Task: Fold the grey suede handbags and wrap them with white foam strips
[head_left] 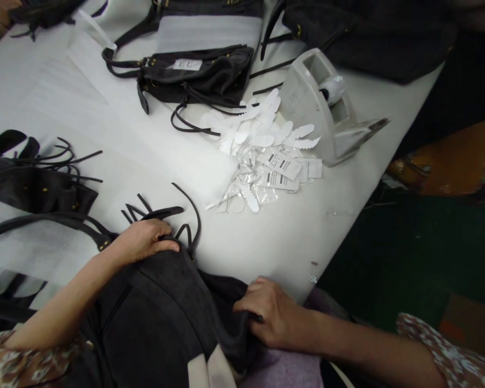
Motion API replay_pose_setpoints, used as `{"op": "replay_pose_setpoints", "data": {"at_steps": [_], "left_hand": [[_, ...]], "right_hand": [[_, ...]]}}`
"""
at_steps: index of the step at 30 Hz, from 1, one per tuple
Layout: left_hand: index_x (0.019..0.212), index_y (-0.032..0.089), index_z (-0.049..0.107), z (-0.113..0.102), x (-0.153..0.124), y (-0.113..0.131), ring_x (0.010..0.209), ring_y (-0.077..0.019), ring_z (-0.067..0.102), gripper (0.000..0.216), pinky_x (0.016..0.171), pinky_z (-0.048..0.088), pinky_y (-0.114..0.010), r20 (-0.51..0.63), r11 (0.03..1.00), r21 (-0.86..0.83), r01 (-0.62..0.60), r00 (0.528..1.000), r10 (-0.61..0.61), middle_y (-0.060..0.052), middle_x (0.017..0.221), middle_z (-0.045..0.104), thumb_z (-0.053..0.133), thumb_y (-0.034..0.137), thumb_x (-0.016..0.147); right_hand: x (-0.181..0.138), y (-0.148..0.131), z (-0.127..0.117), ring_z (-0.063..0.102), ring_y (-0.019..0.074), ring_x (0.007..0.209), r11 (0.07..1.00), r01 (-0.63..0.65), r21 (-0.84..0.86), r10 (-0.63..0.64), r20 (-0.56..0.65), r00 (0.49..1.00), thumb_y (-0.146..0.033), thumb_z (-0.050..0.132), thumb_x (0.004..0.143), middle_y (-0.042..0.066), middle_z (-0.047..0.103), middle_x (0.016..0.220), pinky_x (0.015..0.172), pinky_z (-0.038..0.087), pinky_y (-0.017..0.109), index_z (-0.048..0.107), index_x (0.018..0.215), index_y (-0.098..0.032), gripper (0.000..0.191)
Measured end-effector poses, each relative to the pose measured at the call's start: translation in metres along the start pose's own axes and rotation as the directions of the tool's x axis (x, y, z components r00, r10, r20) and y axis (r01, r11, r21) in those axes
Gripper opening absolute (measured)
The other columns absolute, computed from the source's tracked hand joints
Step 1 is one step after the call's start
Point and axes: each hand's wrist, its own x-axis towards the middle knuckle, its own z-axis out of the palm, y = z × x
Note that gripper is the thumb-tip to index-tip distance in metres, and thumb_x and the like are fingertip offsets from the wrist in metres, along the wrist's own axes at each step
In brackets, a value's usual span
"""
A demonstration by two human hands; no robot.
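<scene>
A large dark grey bag (157, 318) lies at the near edge of the table, partly over the edge. My left hand (147, 240) pinches its upper rim, close to several thin dark straps (196, 221). My right hand (272, 310) is closed on the bag's other side, the thumb and fingers folded over its edge. Between the hands the dark fabric sags in folds. Two pale strips (210, 372) show at the bag's lower part. A dark handle (101, 240) with brass rivets reaches out to the left.
White tags and packets (275, 167) lie heaped mid-table beside a grey-white tape dispenser (315, 102). Another dark bag (198, 75) with a label rests behind, and more dark bags (40, 183) lie left and at the back right. White sheets (145, 140) cover part of the table (242, 248).
</scene>
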Motion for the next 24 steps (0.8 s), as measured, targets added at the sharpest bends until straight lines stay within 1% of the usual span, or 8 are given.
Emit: {"op": "replay_pose_setpoints", "data": {"at_steps": [4, 7, 9, 11, 14, 18, 20, 24], "left_hand": [[0.087, 0.021, 0.061, -0.006, -0.004, 0.018, 0.088, -0.0223, 0.058, 0.036, 0.077, 0.043, -0.033, -0.14, 0.988, 0.154, 0.028, 0.99, -0.006, -0.005, 0.088, 0.063, 0.051, 0.056, 0.085], [0.111, 0.022, 0.057, -0.012, -0.024, 0.057, 0.104, -0.0293, 0.054, 0.03, 0.087, 0.042, -0.044, -0.371, 0.942, 0.271, 0.2, 0.924, -0.089, -0.011, 0.117, 0.058, 0.052, 0.042, 0.089], [0.115, 0.022, 0.055, -0.008, -0.044, 0.091, 0.102, -0.028, 0.055, 0.027, 0.087, 0.044, -0.044, -0.492, 0.933, 0.184, 0.31, 0.85, -0.186, -0.011, 0.116, 0.059, 0.049, 0.032, 0.09], [0.113, 0.022, 0.055, 0.006, -0.065, 0.128, 0.098, -0.0239, 0.058, 0.024, 0.088, 0.047, -0.04, -0.542, 0.942, -0.01, 0.337, 0.789, -0.288, -0.009, 0.108, 0.061, 0.047, 0.029, 0.091], [0.124, 0.023, 0.05, 0.043, -0.086, 0.175, 0.114, -0.0224, 0.054, 0.032, 0.098, 0.046, -0.04, -0.504, 0.902, -0.258, 0.346, 0.748, -0.431, -0.01, 0.123, 0.057, 0.044, 0.029, 0.093], [0.147, 0.028, 0.014, 0.089, -0.087, 0.217, 0.139, -0.026, 0.029, 0.057, 0.11, 0.036, -0.051, -0.383, 0.819, -0.42, 0.391, 0.742, -0.55, -0.012, 0.151, 0.029, 0.037, 0.032, 0.095], [0.149, 0.029, 0.003, 0.097, -0.083, 0.228, 0.143, -0.0269, 0.018, 0.062, 0.112, 0.03, -0.055, -0.371, 0.785, -0.48, 0.392, 0.72, -0.586, -0.012, 0.156, 0.017, 0.034, 0.033, 0.096], [0.148, 0.029, -0.006, 0.097, -0.074, 0.236, 0.145, -0.0246, 0.007, 0.062, 0.116, 0.017, -0.055, -0.357, 0.721, -0.588, 0.366, 0.682, -0.638, -0.009, 0.158, 0.005, 0.028, 0.037, 0.097]], "right_hand": [[0.012, -0.012, -0.006, 0.062, 0.0174, 0.069, 0.986, -0.152, -0.063, 0.154, 0.028, 0.988, -0.016, 0.052, 0.075, 0.003, 0.068, 0.074, 0.063, 0.04, 0.025, 0.067, 0.089, -0.019, 0.02], [0.015, -0.018, -0.011, 0.063, 0.015, 0.064, 0.982, -0.189, -0.004, 0.188, 0.053, 0.981, -0.013, 0.051, 0.074, 0.002, 0.07, 0.075, 0.057, 0.039, 0.022, 0.068, 0.094, -0.02, 0.027], [0.015, -0.018, -0.012, 0.064, 0.0152, 0.068, 0.983, -0.18, 0.043, 0.177, 0.054, 0.983, -0.01, 0.052, 0.071, 0.002, 0.072, 0.08, 0.06, 0.041, 0.022, 0.068, 0.097, -0.021, 0.032], [0.015, -0.016, -0.013, 0.066, 0.0159, 0.072, 0.986, -0.153, 0.064, 0.149, 0.062, 0.987, -0.008, 0.051, 0.069, 0.002, 0.072, 0.083, 0.063, 0.043, 0.022, 0.068, 0.097, -0.021, 0.035], [0.015, -0.012, -0.015, 0.065, 0.0152, 0.072, 0.993, -0.081, 0.082, 0.071, 0.117, 0.991, -0.005, 0.049, 0.067, 0.0, 0.071, 0.081, 0.062, 0.043, 0.021, 0.068, 0.094, -0.02, 0.036], [0.017, -0.013, -0.024, 0.063, 0.0149, 0.075, 0.993, 0.017, 0.12, -0.045, 0.233, 0.971, -0.004, 0.048, 0.066, 0.0, 0.069, 0.084, 0.064, 0.044, 0.021, 0.065, 0.096, -0.018, 0.038], [0.018, -0.016, -0.027, 0.062, 0.016, 0.082, 0.984, 0.045, 0.17, -0.088, 0.251, 0.964, -0.004, 0.051, 0.065, 0.002, 0.068, 0.092, 0.07, 0.047, 0.024, 0.061, 0.105, -0.017, 0.043], [0.023, -0.022, -0.022, 0.059, 0.0181, 0.095, 0.904, 0.144, 0.402, -0.247, 0.218, 0.944, -0.013, 0.061, 0.066, 0.006, 0.063, 0.108, 0.083, 0.048, 0.029, 0.049, 0.124, -0.015, 0.059]]}}
